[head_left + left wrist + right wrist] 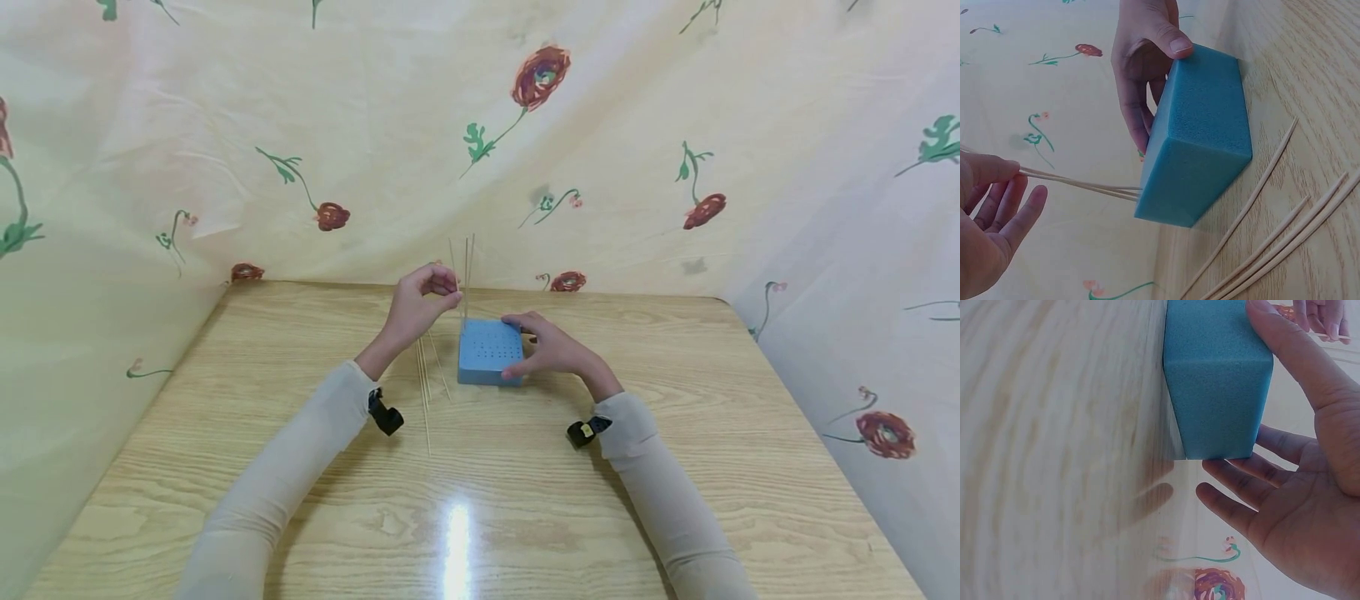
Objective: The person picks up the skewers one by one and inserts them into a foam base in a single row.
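Note:
A blue foam block [489, 354] with rows of small holes in its top sits on the table. Several thin wooden skewers [468, 275] stand upright in its far left corner. My left hand [422, 302] pinches one skewer between thumb and forefinger above that corner. In the left wrist view, the pinched skewer [1054, 177] runs down to the block beside the others; its lower end is hard to make out. My right hand [553, 346] holds the block's right side, thumb at the near edge and fingers at the far side.
Several loose skewers [425, 392] lie on the wooden table [337, 517] left of the block, under my left wrist. A flowered cloth [375, 167] hangs behind the table and along its sides. Each wrist wears a small black camera [386, 414].

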Demonstrator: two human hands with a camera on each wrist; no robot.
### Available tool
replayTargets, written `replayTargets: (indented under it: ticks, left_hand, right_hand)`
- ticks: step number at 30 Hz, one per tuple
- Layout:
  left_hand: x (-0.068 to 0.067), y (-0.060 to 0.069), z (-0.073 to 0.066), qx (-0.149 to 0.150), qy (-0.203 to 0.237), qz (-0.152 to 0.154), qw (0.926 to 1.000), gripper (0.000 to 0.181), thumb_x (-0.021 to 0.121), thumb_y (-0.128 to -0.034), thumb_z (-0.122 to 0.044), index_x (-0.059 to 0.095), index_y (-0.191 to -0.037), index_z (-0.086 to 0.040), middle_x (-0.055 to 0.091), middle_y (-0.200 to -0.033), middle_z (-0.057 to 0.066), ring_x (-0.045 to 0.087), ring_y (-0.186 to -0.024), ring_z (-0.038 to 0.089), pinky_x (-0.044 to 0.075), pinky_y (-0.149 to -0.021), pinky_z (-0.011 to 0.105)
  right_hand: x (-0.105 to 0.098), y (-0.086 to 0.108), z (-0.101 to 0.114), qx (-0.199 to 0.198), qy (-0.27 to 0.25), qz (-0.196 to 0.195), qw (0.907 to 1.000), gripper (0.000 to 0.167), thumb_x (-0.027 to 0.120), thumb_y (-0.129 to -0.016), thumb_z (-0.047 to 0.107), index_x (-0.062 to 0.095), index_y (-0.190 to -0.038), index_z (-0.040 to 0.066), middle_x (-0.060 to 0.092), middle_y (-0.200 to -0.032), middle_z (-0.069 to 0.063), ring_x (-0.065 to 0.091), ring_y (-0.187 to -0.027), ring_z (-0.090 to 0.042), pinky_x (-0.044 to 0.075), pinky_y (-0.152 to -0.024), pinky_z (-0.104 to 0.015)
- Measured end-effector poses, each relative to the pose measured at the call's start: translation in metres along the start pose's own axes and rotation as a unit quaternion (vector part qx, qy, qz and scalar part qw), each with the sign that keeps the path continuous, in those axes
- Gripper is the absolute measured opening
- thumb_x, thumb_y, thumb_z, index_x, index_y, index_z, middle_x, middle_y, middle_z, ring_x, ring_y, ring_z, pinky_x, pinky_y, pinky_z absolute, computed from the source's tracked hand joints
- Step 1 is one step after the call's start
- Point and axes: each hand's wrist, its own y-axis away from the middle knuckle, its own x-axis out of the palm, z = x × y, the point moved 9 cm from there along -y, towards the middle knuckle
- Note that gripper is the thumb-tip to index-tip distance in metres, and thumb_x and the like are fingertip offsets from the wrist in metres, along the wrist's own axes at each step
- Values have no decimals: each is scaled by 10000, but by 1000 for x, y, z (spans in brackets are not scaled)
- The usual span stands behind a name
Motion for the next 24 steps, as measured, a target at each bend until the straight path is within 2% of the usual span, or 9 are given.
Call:
replayTargets:
  ticks: [5,11,17,24]
  left_hand:
    - [1,0,-1,21,-105,45,9999,194,758,-890,11,671,-1053,70,693,-1009,220,654,-853,125,555,-798,179]
    - [2,0,-5,107,-148,76,9998,205,758,-882,28,674,-1060,88,701,-995,203,656,-829,92,559,-781,166]
    - [3,1,-6,91,-139,106,9998,184,771,-880,4,697,-1043,48,710,-998,218,680,-851,191,562,-778,175]
    - [5,0,-2,-72,-148,96,9998,209,766,-884,9,699,-1071,72,702,-1037,254,682,-878,272,541,-767,145]
  right_hand:
    - [0,1,0,1,-8,-2,10000,983,902,-783,286,357,-1571,65,387,-1535,-209,382,-1450,-417,349,-1186,-608]
    - [0,0,-1,13,1,-7,10000,979,901,-785,285,357,-1573,77,384,-1538,-203,381,-1451,-416,345,-1189,-608]
    - [-1,1,-2,26,-4,-21,10000,979,903,-782,295,362,-1571,88,393,-1530,-196,387,-1447,-410,344,-1188,-611]
    - [0,1,-3,28,-3,-25,10000,984,907,-779,296,362,-1572,92,397,-1526,-194,390,-1446,-410,340,-1193,-604]
